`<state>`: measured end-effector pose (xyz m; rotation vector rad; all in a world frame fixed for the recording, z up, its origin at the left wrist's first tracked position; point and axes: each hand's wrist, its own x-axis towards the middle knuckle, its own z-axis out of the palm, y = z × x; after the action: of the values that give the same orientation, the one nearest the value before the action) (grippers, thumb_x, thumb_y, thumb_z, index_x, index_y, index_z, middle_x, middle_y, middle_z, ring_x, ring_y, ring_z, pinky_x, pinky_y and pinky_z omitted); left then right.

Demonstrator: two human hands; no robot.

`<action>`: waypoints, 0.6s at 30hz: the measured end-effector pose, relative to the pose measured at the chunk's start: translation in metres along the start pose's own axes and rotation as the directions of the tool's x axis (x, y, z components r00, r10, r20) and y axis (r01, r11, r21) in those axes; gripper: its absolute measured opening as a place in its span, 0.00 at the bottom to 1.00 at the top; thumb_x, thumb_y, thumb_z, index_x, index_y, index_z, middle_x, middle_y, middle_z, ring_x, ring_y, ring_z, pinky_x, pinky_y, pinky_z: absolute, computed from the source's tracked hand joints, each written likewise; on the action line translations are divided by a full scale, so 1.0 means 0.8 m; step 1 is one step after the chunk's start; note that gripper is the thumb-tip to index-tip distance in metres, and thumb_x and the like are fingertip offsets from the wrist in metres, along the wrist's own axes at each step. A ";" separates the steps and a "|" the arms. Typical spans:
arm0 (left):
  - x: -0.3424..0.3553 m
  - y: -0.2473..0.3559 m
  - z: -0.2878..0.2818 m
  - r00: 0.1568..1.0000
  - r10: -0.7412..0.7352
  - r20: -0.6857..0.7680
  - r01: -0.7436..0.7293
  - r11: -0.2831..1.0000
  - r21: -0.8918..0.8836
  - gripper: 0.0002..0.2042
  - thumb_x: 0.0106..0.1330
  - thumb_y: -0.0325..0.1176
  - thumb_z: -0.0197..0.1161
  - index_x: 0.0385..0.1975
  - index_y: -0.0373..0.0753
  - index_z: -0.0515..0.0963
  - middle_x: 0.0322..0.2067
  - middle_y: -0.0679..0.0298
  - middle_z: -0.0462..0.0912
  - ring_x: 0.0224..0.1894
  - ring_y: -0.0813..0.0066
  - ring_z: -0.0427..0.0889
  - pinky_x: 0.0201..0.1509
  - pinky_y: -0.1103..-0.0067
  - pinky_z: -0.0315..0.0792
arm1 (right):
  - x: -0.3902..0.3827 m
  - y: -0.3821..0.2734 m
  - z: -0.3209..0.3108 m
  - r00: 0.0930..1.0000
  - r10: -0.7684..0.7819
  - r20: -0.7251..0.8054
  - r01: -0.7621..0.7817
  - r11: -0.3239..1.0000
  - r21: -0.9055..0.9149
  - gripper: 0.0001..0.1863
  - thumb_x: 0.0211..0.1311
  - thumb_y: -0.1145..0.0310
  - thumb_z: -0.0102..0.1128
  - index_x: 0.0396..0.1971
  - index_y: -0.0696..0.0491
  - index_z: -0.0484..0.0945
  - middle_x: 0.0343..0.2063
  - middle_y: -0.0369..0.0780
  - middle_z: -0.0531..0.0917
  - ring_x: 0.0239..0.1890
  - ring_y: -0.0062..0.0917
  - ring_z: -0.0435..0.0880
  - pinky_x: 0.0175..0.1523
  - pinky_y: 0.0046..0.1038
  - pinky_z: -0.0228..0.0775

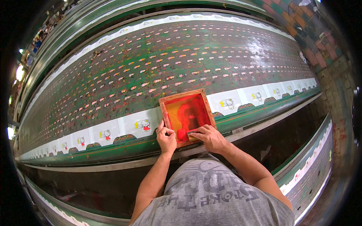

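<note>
Small scraper (191,133) inside wooden frame (182,95), at its near end, pinched in your right grip (211,138), nearer hand. Your left grip (166,139) clasps frame's near-left side. Frame's long axis points away from you; red paint (184,112) beyond scraper.

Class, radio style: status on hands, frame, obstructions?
Left hand on wooden printing frame. Right hand holding likely squeegee inside. Red ink within. No obstruction visible.
</note>
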<state>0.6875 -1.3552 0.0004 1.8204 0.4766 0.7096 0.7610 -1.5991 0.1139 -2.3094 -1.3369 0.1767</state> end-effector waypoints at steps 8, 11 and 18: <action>0.007 0.023 -0.003 1.000 0.011 0.002 -0.011 0.999 0.045 0.09 0.55 0.15 0.69 0.23 0.38 0.78 0.75 0.39 0.79 0.74 0.49 0.81 0.77 0.61 0.73 | -0.038 0.027 -0.007 0.948 0.118 -0.296 -0.064 0.980 0.187 0.23 0.65 0.69 0.80 0.60 0.51 0.90 0.62 0.45 0.87 0.68 0.43 0.82 0.74 0.46 0.75; 0.004 0.048 0.013 0.999 0.033 -0.001 -0.033 0.998 0.057 0.09 0.55 0.15 0.69 0.22 0.38 0.78 0.75 0.38 0.79 0.75 0.49 0.79 0.81 0.59 0.68 | -0.072 0.051 -0.010 0.856 0.316 -0.410 -0.173 0.921 0.349 0.21 0.69 0.70 0.78 0.60 0.54 0.90 0.62 0.48 0.87 0.67 0.43 0.84 0.73 0.44 0.76; -0.020 0.092 0.131 0.998 0.063 -0.003 -0.063 0.998 0.014 0.10 0.56 0.16 0.70 0.23 0.39 0.78 0.75 0.38 0.79 0.78 0.47 0.77 0.84 0.57 0.64 | -0.147 0.142 -0.043 0.782 0.470 -0.410 -0.184 0.802 0.568 0.19 0.73 0.71 0.75 0.61 0.56 0.89 0.62 0.48 0.88 0.67 0.42 0.86 0.72 0.41 0.77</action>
<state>0.7447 -1.4637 0.0397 1.8541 0.4292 0.7546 0.8010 -1.7574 0.0792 -1.9139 -0.4962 -0.0166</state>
